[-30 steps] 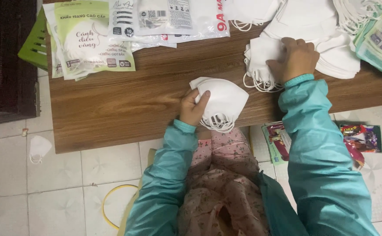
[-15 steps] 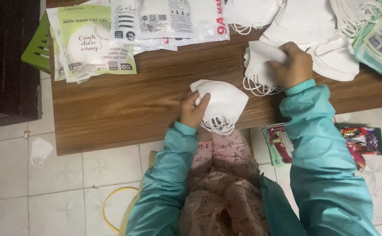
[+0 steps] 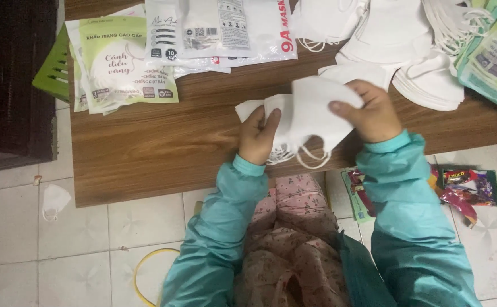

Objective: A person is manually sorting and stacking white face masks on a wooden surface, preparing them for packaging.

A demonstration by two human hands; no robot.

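Soft white folded masks [image 3: 308, 116] pinched between left hand [image 3: 258, 136] and right hand [image 3: 371, 111].

The white folded face masks [image 3: 305, 113] look like soft, matt non-woven cloth (thin elastic loops dangle below). At ten o'clock, green-and-white plastic packets [image 3: 124, 62] shine glossy. The brown wooden table [image 3: 163, 153] shows smooth, grained veneer.

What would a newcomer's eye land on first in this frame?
Most likely the white face masks held up by both hands, left hand and right hand, over the middle of the brown wooden table. Next, the heap of loose white masks at the table's far right, and the printed mask packets at its far left.
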